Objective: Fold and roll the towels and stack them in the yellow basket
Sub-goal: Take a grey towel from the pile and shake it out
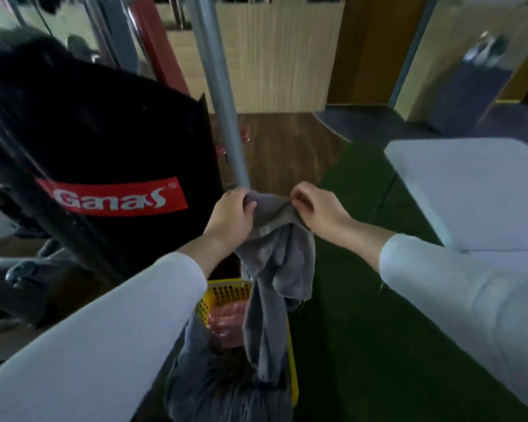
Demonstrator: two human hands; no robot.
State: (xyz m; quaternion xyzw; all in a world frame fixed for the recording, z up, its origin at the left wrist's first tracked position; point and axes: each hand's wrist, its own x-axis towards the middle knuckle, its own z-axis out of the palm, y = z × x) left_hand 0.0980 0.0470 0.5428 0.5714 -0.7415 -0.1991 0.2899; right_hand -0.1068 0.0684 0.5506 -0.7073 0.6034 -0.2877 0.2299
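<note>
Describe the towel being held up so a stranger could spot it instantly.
Find the black pad with the red Ganas label. Just right of it, the left hand and right hand pinch a grey towel by its top edge. Unlike the grey cloth bunched at the yellow basket below, it hangs from the hands.

Left hand [233,214] and right hand [317,208] pinch a grey towel [279,263] hanging above the yellow basket [223,295], near a white table [470,190] on the right.

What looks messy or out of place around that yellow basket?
A crumpled grey heap lies in the yellow basket and spills over its left rim, loose rather than rolled. The grey towel, gripped by the left hand and right hand, hangs bunched into the basket. Nothing looks torn.
</note>
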